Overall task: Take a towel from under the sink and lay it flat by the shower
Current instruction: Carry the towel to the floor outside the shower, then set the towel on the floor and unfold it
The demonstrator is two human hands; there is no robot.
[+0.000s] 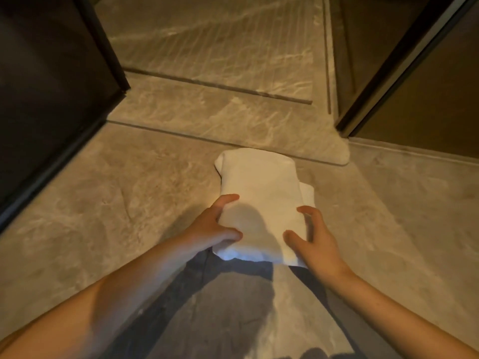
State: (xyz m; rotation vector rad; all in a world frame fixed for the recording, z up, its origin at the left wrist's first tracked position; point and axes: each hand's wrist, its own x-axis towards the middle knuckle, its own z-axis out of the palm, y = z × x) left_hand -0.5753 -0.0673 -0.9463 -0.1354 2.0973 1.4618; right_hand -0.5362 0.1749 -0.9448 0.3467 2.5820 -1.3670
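Observation:
A folded white towel is held out in front of me above the grey marble floor, its far end near the raised shower threshold. My left hand grips the towel's near left edge, thumb on top. My right hand grips the near right edge, fingers curled over the cloth. The towel is still folded in several layers.
A dark glass panel with a black frame stands at the left. A second dark-framed panel or door stands at the right. The shower floor lies beyond the threshold step. Shadows of my arms fall on the floor below.

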